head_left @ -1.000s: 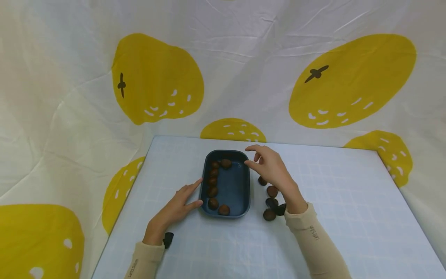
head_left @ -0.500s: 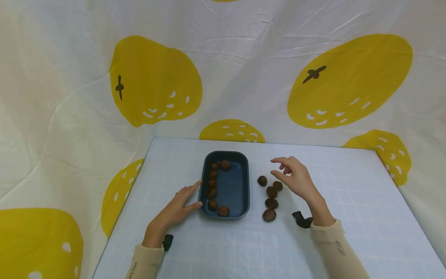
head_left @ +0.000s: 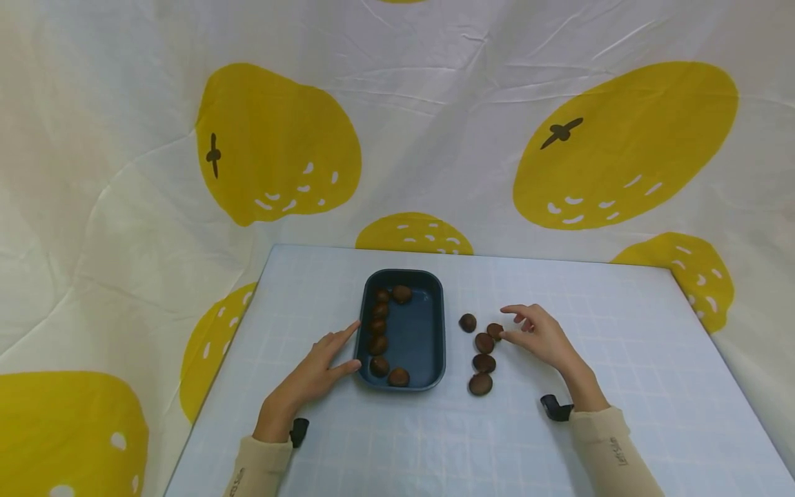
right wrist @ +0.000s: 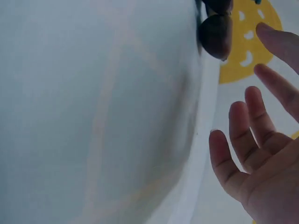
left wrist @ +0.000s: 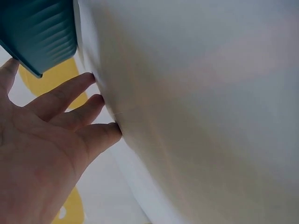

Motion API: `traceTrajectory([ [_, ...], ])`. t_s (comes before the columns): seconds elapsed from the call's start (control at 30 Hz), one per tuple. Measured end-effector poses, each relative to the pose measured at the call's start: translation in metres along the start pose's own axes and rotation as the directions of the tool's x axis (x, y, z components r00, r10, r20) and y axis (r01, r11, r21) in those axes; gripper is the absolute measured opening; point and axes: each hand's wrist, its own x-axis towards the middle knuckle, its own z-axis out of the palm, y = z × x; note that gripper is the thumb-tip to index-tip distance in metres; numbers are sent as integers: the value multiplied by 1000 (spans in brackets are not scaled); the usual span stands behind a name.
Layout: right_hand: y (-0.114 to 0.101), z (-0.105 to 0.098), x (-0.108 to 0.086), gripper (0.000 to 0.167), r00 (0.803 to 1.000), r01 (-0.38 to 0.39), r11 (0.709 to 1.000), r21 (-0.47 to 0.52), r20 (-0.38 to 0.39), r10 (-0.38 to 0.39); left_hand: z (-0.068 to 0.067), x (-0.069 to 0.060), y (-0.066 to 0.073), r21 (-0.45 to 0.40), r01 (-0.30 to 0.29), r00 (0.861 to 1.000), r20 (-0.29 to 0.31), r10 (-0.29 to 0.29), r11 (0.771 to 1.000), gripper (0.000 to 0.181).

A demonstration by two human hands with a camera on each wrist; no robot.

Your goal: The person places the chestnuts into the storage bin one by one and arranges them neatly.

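In the head view a dark blue tray [head_left: 413,331] lies on the table with several brown chestnuts [head_left: 377,344] in it, mostly lined along its left side. My left hand [head_left: 313,369] rests beside the tray's left edge, fingers extended; the left wrist view shows one fingertip at the tray rim [left wrist: 28,70]. Right of the tray lie several more chestnuts [head_left: 484,363]. Over the rightmost chestnut [head_left: 495,331] reaches my right hand [head_left: 539,338], thumb and forefinger apart, with nothing held. The right wrist view shows its fingers [right wrist: 240,123] loosely bent, near a chestnut [right wrist: 216,36].
A pale checked cloth covers the table [head_left: 559,290]. Behind it hangs a white curtain [head_left: 428,138] with yellow fruit prints. Black camera mounts show at the left wrist [head_left: 299,432] and the right wrist [head_left: 555,408].
My right hand has moved from the tray's right rim out to the right, then down toward the rightmost loose chestnut. The left hand, the tray and the chestnuts stay put.
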Motion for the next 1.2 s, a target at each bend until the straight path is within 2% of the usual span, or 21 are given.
traceTrajectory([
  [0.17, 10, 4, 0, 50, 998, -13, 1000, -11, 62, 14, 0, 0, 1, -3, 10, 1000, 7, -10, 1000, 75],
  [0.43, 20, 12, 4, 46, 994, -5, 999, -53, 106, 11, 0, 0, 0, -12, 26, 1000, 13, -26, 1000, 74],
  [1.2, 21, 18, 6, 35, 996, 25, 997, -67, 90, -19, 0, 1, -1, -8, 29, 999, 17, -29, 1000, 74],
])
